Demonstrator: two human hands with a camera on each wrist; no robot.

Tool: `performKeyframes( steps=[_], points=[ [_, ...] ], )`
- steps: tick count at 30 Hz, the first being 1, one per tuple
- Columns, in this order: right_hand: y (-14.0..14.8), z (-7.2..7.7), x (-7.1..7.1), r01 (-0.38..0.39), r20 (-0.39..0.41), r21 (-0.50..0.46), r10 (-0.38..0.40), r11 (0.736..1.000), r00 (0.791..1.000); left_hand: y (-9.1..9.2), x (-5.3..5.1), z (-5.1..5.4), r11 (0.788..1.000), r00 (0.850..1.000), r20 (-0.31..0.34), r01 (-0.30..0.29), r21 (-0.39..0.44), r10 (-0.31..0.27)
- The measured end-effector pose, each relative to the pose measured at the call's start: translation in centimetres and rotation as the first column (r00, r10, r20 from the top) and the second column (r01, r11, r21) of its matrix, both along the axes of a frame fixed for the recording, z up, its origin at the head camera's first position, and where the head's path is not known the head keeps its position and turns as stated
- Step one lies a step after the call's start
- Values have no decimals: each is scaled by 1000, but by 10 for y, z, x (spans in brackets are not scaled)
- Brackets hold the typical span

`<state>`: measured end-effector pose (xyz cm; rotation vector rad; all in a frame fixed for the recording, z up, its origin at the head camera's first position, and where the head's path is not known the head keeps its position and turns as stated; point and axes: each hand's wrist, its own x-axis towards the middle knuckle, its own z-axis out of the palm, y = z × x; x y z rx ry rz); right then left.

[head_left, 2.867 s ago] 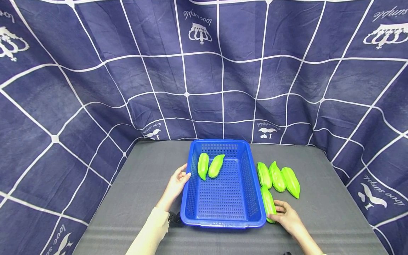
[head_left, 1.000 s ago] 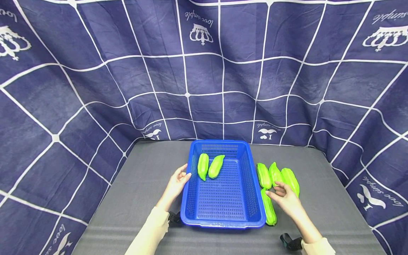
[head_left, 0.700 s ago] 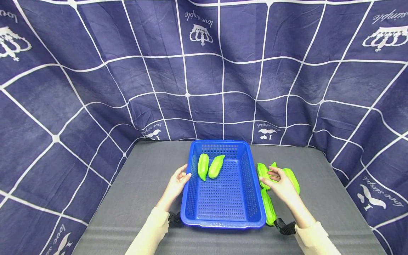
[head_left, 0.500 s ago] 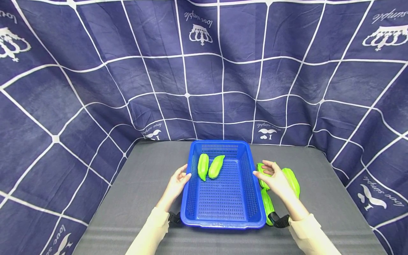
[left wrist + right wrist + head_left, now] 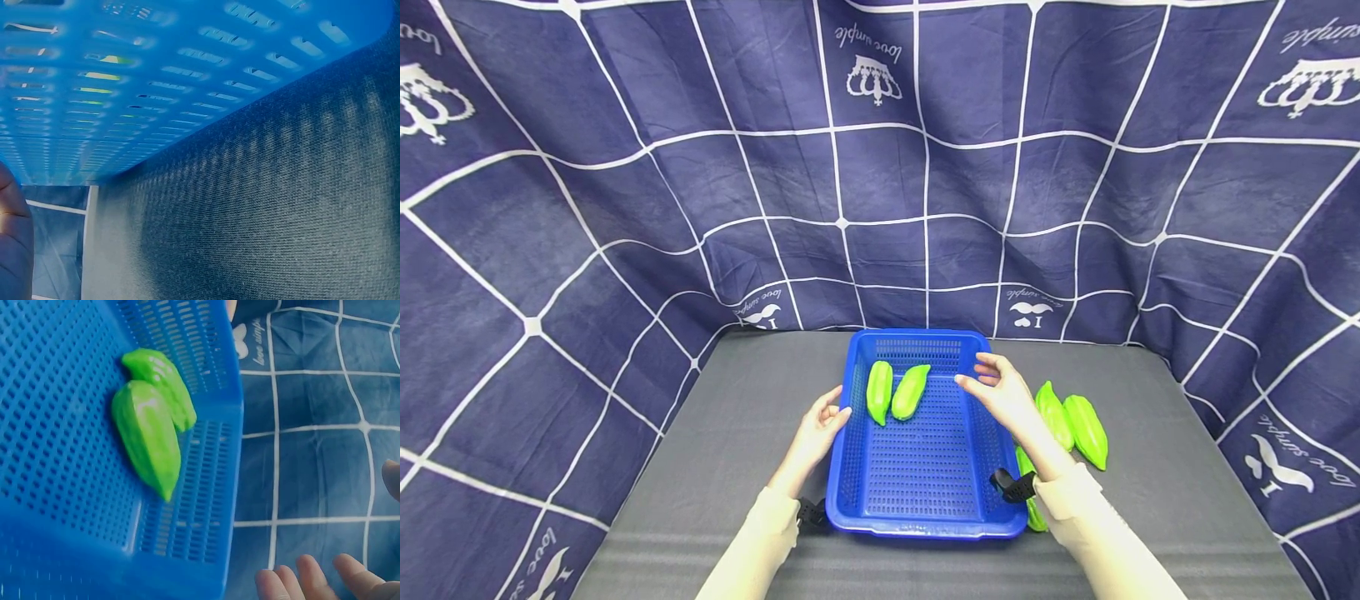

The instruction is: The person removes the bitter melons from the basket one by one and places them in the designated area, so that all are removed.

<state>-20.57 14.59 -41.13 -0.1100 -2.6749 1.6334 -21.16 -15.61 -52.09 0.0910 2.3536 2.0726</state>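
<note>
A blue perforated plastic basket [image 5: 925, 523] stands in the middle of the table. Two glossy tapered green peppers lie in its far left part, one [image 5: 879, 392] beside the other [image 5: 911, 392]; the right wrist view shows the pair close together. At the left rim, my left hand [image 5: 811, 433] holds on with thumb and forefinger; only a sliver of that hand [image 5: 14, 237] enters the left wrist view. My right hand [image 5: 1000, 393] hovers over the basket's far right side, fingers loosely bent and apart, nothing between them. Its fingers [image 5: 309, 581] show empty in the right wrist view.
Right of the basket lie more green peppers: one [image 5: 1056, 418], another [image 5: 1087, 432], and one [image 5: 1036, 512] partly under the right forearm, which hides the spot of another. Dark wrist cameras sit on both wrists. A blue gridded cloth [image 5: 880, 183] hangs behind the grey table [image 5: 752, 392].
My right hand has let go of the near right pepper, passed over the other loose peppers and moved left and away, over the basket. My left hand and the basket stay put.
</note>
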Motion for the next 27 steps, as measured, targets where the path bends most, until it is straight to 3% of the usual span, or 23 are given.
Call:
performKeyframes(
  steps=[11, 22, 27],
  points=[
    [-31, -18, -20, -9, 47, 48, 7, 999, 999, 0, 0, -1, 1000, 1000, -11, 1, 3, -1],
    [-55, -42, -33, 0, 73, 83, -6, 997, 997, -1, -1, -2, 1000, 1000, -23, 12, 20, -12],
    [-67, -52, -37, 16, 122, 73, -25, 997, 992, -1, -1, -2, 1000, 1000, -15, 5, 7, -5]
  ],
)
